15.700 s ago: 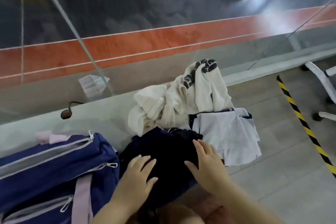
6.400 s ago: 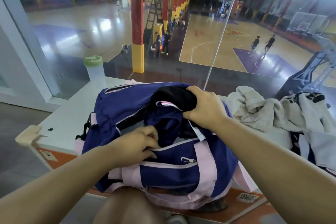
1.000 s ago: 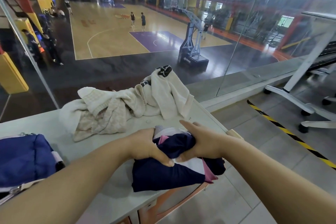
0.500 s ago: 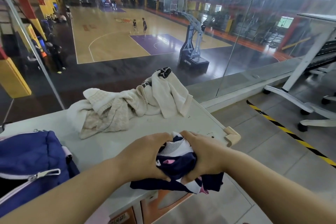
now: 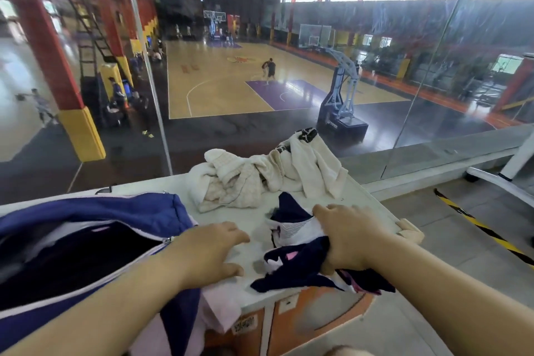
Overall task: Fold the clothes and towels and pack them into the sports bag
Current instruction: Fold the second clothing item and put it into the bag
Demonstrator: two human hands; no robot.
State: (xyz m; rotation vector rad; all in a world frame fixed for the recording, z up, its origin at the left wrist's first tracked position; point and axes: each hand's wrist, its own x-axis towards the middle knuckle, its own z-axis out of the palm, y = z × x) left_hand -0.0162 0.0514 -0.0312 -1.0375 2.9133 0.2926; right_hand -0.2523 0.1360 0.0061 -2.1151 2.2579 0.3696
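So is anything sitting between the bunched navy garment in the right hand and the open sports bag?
Only the left hand, spread over bare tabletop between the navy garment, gripped by the right hand, and the sports bag. The bag's zipper is open, and the cream towels lie farther back.

Dim, window-lit, motion-blurred wide-angle view

Indoor sports hall: basketball court (image 5: pixel 231 87), hoop stand (image 5: pixel 341 89), players (image 5: pixel 270 69) behind glass wall (image 5: pixel 375 66).
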